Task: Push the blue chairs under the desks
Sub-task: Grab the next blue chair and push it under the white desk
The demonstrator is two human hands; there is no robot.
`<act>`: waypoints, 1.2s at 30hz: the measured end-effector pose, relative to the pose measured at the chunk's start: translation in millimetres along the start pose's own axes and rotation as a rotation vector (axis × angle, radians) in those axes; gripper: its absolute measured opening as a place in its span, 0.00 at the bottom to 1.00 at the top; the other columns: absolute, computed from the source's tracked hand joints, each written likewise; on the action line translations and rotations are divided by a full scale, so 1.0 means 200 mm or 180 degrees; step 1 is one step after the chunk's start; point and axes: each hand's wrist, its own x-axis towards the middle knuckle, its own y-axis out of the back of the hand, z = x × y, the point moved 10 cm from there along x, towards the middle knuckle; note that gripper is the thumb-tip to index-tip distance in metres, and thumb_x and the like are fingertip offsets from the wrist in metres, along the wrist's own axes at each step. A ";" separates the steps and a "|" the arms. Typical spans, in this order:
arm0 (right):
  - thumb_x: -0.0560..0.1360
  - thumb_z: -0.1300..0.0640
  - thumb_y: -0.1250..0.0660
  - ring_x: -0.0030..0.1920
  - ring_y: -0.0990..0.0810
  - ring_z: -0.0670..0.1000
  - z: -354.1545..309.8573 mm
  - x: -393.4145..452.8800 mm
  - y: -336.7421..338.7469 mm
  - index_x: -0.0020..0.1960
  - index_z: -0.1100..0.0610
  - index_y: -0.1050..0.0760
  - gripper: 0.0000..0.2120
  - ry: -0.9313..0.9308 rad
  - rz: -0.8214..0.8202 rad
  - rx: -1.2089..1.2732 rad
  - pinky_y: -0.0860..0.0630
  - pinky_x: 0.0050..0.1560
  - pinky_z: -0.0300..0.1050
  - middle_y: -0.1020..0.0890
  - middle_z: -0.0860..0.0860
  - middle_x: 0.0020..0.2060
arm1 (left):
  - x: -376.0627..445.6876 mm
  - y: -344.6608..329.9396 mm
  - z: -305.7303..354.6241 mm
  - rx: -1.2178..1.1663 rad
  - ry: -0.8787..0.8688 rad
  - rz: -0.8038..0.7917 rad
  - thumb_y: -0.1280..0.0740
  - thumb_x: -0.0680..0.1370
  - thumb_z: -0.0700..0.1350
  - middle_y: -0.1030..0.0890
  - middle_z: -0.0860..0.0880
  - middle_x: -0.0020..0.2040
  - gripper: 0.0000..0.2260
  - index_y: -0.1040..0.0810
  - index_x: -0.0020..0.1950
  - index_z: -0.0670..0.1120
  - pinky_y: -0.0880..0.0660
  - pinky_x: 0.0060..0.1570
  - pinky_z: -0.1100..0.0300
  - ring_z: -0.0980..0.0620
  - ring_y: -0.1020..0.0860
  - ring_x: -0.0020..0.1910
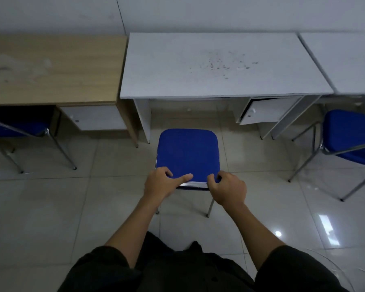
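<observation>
A blue chair point(188, 152) with metal legs stands on the tiled floor just in front of the white desk point(219, 66), its seat outside the desk's opening. My left hand point(162, 184) grips the top edge of the chair's backrest on the left side, thumb lying across the blue padding. My right hand point(228, 189) holds the same edge on the right, fingers curled over it. A second blue chair point(350, 135) stands at the right, out from its white desk point(346, 60). A third blue chair point(15, 129) sits partly under the wooden desk point(51, 68) at the left.
The white desk has a small cabinet point(263, 110) under its right side, door slightly ajar. The wooden desk has a white drawer unit point(93, 118). A white wall runs behind the desks. Glossy tiled floor point(51, 207) surrounds me.
</observation>
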 end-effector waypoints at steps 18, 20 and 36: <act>0.58 0.21 0.29 0.79 0.51 0.58 0.25 0.04 -0.06 0.58 0.44 0.28 0.39 -0.0441 -0.0647 0.1295 0.34 0.72 0.62 0.44 0.50 0.79 | 0.01 -0.16 0.07 -0.0416 0.0059 0.0162 0.23 0.52 0.80 0.21 0.52 0.58 0.39 0.20 0.48 0.53 0.19 0.59 0.45 0.47 0.22 0.60; 0.58 0.20 0.29 0.79 0.52 0.57 0.25 0.11 -0.06 0.58 0.44 0.28 0.39 -0.0442 -0.0680 0.1315 0.34 0.72 0.62 0.45 0.49 0.79 | 0.06 -0.17 0.09 -0.0440 0.0083 0.0135 0.23 0.53 0.80 0.22 0.53 0.59 0.38 0.21 0.49 0.53 0.19 0.61 0.44 0.47 0.23 0.62; 0.60 0.23 0.27 0.78 0.52 0.52 0.05 0.88 0.00 0.56 0.44 0.28 0.35 -0.0349 -0.0657 0.1410 0.37 0.72 0.57 0.46 0.52 0.80 | 0.79 -0.08 0.39 -0.0434 0.0002 0.0166 0.22 0.57 0.77 0.22 0.52 0.59 0.36 0.21 0.51 0.52 0.20 0.59 0.47 0.47 0.23 0.61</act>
